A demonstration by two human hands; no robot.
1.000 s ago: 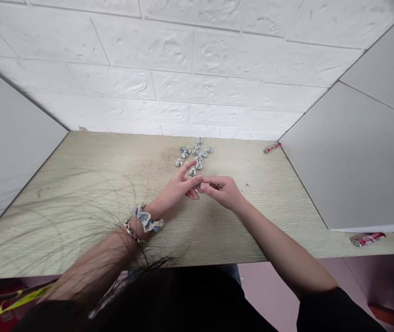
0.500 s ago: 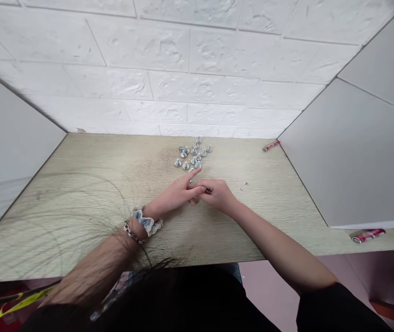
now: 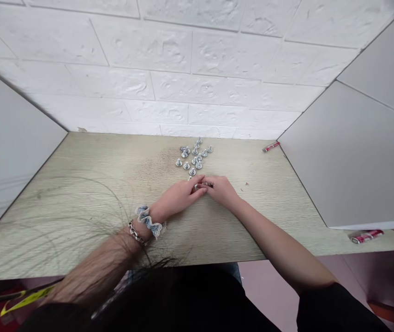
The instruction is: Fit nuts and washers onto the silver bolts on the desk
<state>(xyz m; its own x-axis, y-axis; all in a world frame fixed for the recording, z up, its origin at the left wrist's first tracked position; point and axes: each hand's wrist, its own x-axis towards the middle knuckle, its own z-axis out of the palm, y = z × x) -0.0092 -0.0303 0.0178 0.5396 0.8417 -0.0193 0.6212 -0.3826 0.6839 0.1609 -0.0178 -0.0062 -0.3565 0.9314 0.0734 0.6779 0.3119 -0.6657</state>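
Fingertips of my left hand and my right hand meet over the table, just in front of the bolts. Both are closed in a pinch on a small silvery piece that looks like a bolt; the fingers cover most of it. Beyond them, several silver bolts with wide washers stand in a loose cluster, most with their shanks pointing up. The closest whole one is a bolt just past my left fingers, and another shows only partly behind them.
The pale wooden table ends at a white brick wall, with grey panels on the left and right. One red-and-silver cylinder lies at the back right, another near the front right edge. Dark specks mark the tabletop.
My left index finger, stretched out toward the bolts before, has come down to meet my right fingertips. The bolt behind it now shows more fully. The cluster stands as before.
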